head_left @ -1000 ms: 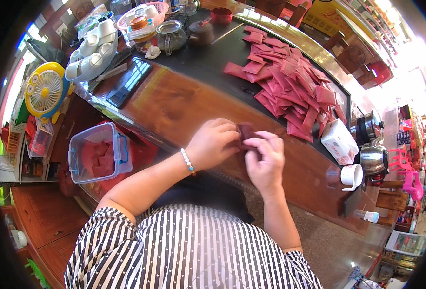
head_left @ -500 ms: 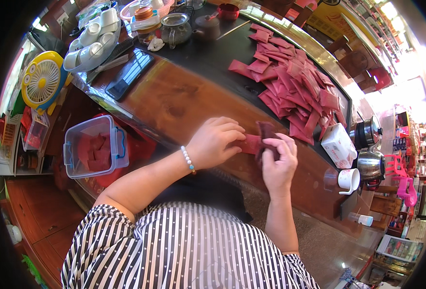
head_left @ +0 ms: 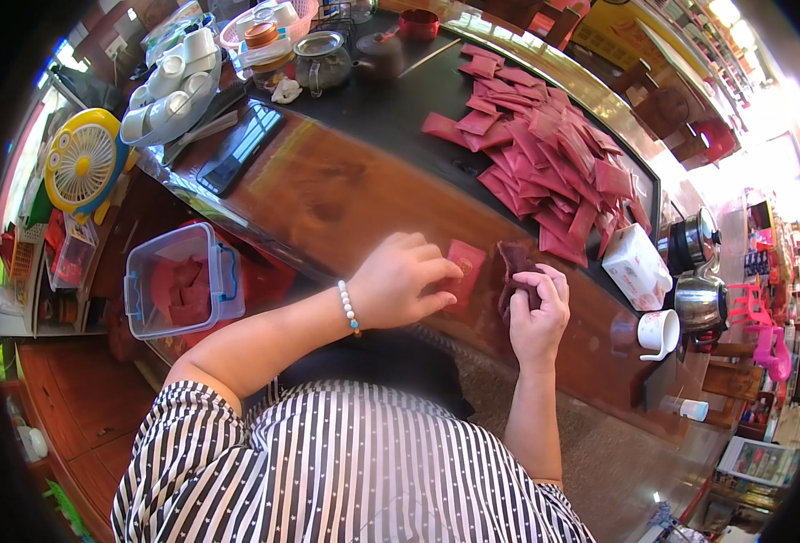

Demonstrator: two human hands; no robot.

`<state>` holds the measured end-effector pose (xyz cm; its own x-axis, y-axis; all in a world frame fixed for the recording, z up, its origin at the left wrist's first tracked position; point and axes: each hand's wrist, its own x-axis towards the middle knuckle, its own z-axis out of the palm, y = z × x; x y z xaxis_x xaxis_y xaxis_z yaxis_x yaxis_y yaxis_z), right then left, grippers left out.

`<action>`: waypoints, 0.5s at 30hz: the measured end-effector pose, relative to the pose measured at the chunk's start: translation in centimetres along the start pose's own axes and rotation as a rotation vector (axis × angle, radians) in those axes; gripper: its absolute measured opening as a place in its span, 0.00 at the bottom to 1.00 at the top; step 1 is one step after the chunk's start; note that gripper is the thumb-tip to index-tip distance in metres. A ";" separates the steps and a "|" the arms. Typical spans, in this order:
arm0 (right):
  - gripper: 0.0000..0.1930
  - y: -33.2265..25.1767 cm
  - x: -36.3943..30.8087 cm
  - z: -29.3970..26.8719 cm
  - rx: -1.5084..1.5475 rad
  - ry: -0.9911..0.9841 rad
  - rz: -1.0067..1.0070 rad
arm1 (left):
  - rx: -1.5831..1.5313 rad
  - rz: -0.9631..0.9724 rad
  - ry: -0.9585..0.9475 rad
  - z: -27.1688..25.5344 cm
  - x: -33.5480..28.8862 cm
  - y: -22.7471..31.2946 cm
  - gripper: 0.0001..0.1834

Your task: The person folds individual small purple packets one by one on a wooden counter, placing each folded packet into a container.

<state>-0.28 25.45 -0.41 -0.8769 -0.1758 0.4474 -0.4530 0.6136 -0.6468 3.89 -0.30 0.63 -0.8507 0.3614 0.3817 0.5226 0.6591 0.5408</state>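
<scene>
Pinching a crumpled dark maroon cloth-like piece (head_left: 511,262) between thumb and fingertips of the right hand (head_left: 540,312), with much of it bunched beyond those fingertips, over the brown wooden tabletop (head_left: 337,208). Holding the left hand (head_left: 404,281) well apart from the right, thumb and forefinger spread with a gap between. Showing a small flat red packet (head_left: 468,262) on the wood right at the left fingertips, between them and the maroon piece; cannot tell touching from hovering at its near edge. Wearing a white beaded bracelet (head_left: 346,303) behind the left fingers, at the wrist. Showing a large heap of red packets (head_left: 554,154) beyond the right fingers, piled on a black surface (head_left: 409,109). Showing also, to the right of the right fingers, a white pack (head_left: 637,267), a white mug (head_left: 659,332) and a shiny kettle (head_left: 700,301); beyond and left of the left fingers, a dark phone (head_left: 237,149); and well to their left, a clear box (head_left: 144,281) with red pieces (head_left: 187,294) inside.
</scene>
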 end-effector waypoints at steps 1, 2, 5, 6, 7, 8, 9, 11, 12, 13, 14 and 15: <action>0.10 0.0 0.0 0.0 -0.014 0.004 -0.011 | -0.022 0.024 -0.026 0.1 0.0 0.3 0.17; 0.10 0.0 0.1 0.2 -0.027 0.009 -0.025 | -0.050 0.058 -0.046 0.5 0.2 0.4 0.15; 0.10 0.0 0.1 0.1 -0.041 0.005 -0.036 | -0.055 0.136 0.033 0.7 1.4 0.3 0.15; 0.10 0.0 0.1 0.0 -0.044 -0.001 -0.036 | -0.048 0.142 0.039 0.5 2.0 -0.1 0.17; 0.10 0.0 0.0 0.0 -0.038 0.001 -0.027 | -0.044 0.138 0.038 0.5 2.4 -0.6 0.17; 0.10 -0.1 0.1 0.0 -0.031 0.000 -0.022 | -0.038 0.133 0.041 0.5 2.5 -1.2 0.17; 0.10 -0.2 0.1 0.0 -0.023 -0.001 -0.016 | -0.032 0.126 0.043 0.6 2.4 -1.7 0.17; 0.10 -0.1 0.3 -0.2 0.019 -0.013 0.015 | -0.065 0.101 0.001 0.8 2.0 -2.2 0.17; 0.10 -0.1 0.3 -0.2 0.040 -0.019 0.033 | -0.067 0.102 0.015 0.9 1.8 -2.2 0.17; 0.10 -0.3 0.6 0.0 0.101 -0.019 0.047 | -0.069 0.104 0.029 0.9 1.7 -2.2 0.16; 0.10 -0.8 0.9 0.3 0.162 -0.025 0.064 | -0.083 0.077 0.011 0.7 1.6 -2.1 0.16; 0.10 -1.4 1.2 0.5 0.223 -0.029 0.081 | -0.096 0.053 -0.006 0.2 1.8 -1.9 0.16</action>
<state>-0.80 23.96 0.74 -0.9148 -0.1566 0.3723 -0.4021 0.4417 -0.8020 1.28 -0.75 0.10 -0.8220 0.3979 0.4075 0.5695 0.5729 0.5894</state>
